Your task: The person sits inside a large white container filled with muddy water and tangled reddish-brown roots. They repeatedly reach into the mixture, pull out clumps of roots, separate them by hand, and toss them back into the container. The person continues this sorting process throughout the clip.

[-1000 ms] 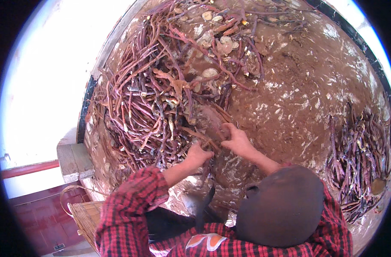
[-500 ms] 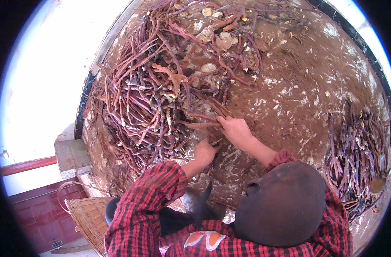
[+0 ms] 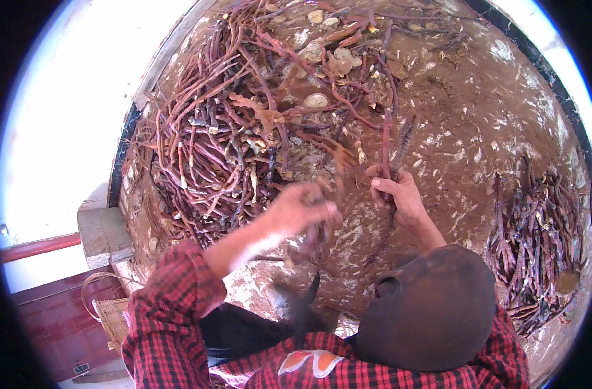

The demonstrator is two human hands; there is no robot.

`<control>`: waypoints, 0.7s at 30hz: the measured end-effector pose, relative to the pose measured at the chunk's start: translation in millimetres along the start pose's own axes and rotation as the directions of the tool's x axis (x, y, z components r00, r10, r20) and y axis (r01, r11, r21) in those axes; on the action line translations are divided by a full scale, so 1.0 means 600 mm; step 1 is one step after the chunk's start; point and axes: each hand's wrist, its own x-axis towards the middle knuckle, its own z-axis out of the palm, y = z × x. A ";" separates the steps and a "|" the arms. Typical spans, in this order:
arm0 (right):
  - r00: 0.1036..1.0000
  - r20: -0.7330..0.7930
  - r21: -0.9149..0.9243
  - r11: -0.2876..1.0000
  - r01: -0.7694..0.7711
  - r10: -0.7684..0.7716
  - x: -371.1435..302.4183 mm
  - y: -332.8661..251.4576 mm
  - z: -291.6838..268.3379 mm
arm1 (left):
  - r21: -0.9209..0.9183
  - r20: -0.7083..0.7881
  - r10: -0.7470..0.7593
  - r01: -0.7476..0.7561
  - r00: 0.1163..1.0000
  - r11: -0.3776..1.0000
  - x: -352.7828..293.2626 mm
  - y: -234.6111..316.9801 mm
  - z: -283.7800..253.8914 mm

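My right hand (image 3: 400, 194) is closed around the lower ends of a few long roots. One is a thick reddish-brown root (image 3: 387, 139) pointing away from me; beside it is a darker, rougher root (image 3: 403, 139). My left hand (image 3: 304, 211) is over the near side of the heap, smeared by motion. Blurred brown strands show by its fingers, but whether it grips them cannot be made out. To its left and beyond spreads the heap of tangled reddish roots (image 3: 205, 142), with soil on many of them.
A second bundle of dark roots (image 3: 536, 246) lies at the right. Pale round stones or slices (image 3: 316, 100) are scattered on the brown earthy surface (image 3: 464, 149). A woven basket (image 3: 111, 318) stands at lower left near a stone block (image 3: 105, 233). A dark cap (image 3: 432, 311) covers the lower middle.
My right hand has moved right and lifted away from the heap with roots pointing forward from its grip. My left hand has risen slightly, and its forearm has swung left.
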 end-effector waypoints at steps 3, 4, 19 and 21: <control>0.997 0.027 0.131 0.989 0.072 -0.077 -0.009 -0.015 0.003 | -0.229 -0.109 0.114 -0.136 0.988 0.964 0.018 0.034 -0.045; 0.995 0.041 0.192 0.978 0.082 -0.092 -0.012 -0.020 0.003 | -0.256 -0.118 0.101 -0.128 0.988 0.958 0.014 0.047 -0.052; 0.804 0.591 0.045 0.993 -0.112 0.064 -0.042 -0.016 0.050 | -0.547 0.054 0.215 -0.151 0.975 0.823 0.016 0.059 -0.026; 0.812 0.577 0.075 0.985 -0.153 0.083 -0.046 -0.013 0.054 | -0.477 0.120 0.238 -0.154 0.964 0.865 0.017 0.066 -0.020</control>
